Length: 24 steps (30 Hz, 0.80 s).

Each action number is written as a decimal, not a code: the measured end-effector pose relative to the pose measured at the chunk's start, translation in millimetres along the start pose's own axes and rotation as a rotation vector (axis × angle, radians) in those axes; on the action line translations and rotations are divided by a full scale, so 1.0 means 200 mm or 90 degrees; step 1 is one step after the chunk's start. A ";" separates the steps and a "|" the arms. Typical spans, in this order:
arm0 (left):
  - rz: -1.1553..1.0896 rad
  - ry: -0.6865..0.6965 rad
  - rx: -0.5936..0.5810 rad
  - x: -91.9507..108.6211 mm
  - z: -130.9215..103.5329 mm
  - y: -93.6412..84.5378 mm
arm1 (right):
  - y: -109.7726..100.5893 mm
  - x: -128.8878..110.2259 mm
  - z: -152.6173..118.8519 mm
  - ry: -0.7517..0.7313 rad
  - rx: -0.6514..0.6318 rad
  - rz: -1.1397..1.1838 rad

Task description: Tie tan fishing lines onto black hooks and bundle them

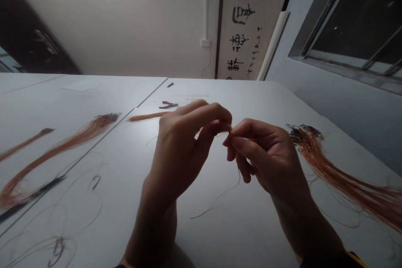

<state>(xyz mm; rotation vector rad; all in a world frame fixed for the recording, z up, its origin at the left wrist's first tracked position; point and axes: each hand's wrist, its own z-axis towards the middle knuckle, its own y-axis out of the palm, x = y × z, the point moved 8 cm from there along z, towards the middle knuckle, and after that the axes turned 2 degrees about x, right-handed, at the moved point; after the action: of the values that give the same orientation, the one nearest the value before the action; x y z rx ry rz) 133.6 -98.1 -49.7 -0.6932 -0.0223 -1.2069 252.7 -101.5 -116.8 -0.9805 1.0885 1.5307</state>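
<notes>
In the head view, my left hand (185, 146) is raised over the white table with thumb and forefinger pinched together. My right hand (266, 155) meets it, its thumb and fingers closed around the same spot. Between the fingertips runs a thin brownish line (216, 202), whose loose end trails below my right hand. A tiny dark piece shows where the fingertips meet, too small to make out. To the right of my right hand lies a bundle of orange-brown lines (333, 168) with dark hooks (304, 135) clustered at its end.
More bundled orange lines (63, 145) with hooks lie at left, and another bundle (146, 116) sits behind my left hand. Pliers (168, 104) rest farther back. A single hook (96, 182) and tangled lines with hooks (58, 249) lie front left. A seam (121, 122) crosses the table.
</notes>
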 end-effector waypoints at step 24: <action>0.022 0.004 0.011 0.02 0.00 -0.01 | -0.01 -0.01 -0.02 -0.043 0.011 -0.023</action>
<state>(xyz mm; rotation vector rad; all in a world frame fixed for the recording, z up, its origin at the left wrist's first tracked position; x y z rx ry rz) 133.8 -101.4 -47.2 -0.6721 -0.0146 -1.1749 255.1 -104.9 -116.3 -0.9254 1.0293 1.5115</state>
